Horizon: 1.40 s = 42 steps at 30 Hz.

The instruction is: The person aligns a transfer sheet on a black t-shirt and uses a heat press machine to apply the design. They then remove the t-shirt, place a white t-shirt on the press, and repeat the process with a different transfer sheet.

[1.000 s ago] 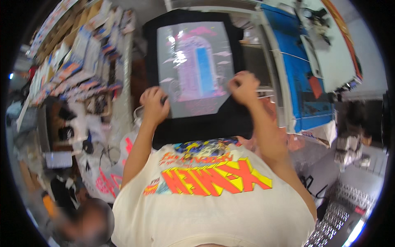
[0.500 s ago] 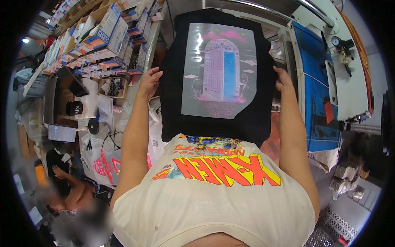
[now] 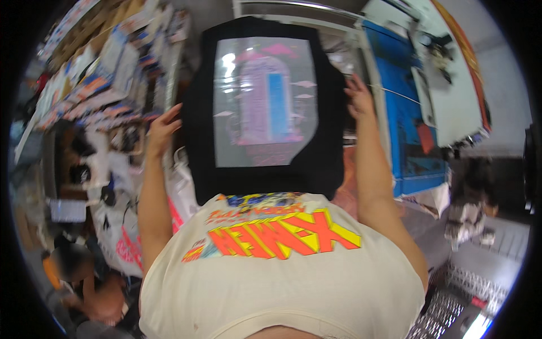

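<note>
A black T-shirt (image 3: 265, 181) lies flat in front of me. On it sits a clear rectangular film (image 3: 228, 152) printed with a purple arched door, a blue opening and pink clouds; its lower right corner is cut away. Light glares off the film's upper left. My left hand (image 3: 165, 129) is at the shirt's left edge, fingers apart and fingertips close to the cloth. At the right edge is my right hand (image 3: 359, 97), set slightly farther away, with fingers spread. Blur hides whether either hand touches the cloth.
Stacked blue-and-white cardboard boxes (image 3: 116, 62) fill the far left. To the right stands a blue panel (image 3: 406, 130) beside a white machine surface (image 3: 457, 85) with a gauge. A phone (image 3: 68, 210) is at the left; below it sits another person (image 3: 101, 296).
The whole view has shifted, so shirt, film and surroundings appear farther left. Both hands remain beside the shirt's edges, and the right fingers look more stretched out.
</note>
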Motion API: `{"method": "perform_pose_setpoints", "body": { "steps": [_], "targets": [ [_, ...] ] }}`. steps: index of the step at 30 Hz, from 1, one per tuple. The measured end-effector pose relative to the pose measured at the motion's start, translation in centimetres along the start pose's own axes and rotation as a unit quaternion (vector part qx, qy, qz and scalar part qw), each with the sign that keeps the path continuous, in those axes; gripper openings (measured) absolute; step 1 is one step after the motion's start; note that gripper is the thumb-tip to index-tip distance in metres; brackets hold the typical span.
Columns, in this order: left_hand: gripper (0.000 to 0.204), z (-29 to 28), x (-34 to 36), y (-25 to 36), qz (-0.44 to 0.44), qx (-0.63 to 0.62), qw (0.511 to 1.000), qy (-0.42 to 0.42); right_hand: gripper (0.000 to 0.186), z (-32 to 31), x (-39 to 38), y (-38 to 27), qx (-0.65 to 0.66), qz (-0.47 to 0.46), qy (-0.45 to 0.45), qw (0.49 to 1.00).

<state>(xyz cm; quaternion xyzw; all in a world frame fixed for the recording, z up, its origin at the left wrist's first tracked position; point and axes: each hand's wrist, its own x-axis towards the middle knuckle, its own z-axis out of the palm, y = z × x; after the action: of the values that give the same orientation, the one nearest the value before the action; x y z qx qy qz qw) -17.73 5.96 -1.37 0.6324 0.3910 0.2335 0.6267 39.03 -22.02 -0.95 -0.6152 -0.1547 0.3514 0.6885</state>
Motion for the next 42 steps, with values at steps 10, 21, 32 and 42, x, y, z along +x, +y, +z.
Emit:
{"method": "perform_pose_setpoints", "body": {
  "steps": [10,21,32,42],
  "targets": [
    [0.033,4.3,-1.0,0.7,0.166,0.319,0.924,0.129,0.048,3.7,-3.9,-0.8,-0.493,-0.13,0.107,0.853],
    [0.026,13.2,-5.8,0.1,0.308,0.335,0.884,0.105,0.043,8.7,-13.8,3.9,-0.554,-0.38,-0.083,0.735],
    [0.023,13.1,-5.7,-0.3,0.308,0.318,0.889,0.114,0.042,9.1,-13.8,3.7,-0.559,-0.385,-0.079,0.73],
    [0.024,13.3,-5.6,0.0,0.303,0.32,0.891,0.112,0.043,9.1,-13.8,3.8,-0.563,-0.388,-0.071,0.727]
  ]
}}
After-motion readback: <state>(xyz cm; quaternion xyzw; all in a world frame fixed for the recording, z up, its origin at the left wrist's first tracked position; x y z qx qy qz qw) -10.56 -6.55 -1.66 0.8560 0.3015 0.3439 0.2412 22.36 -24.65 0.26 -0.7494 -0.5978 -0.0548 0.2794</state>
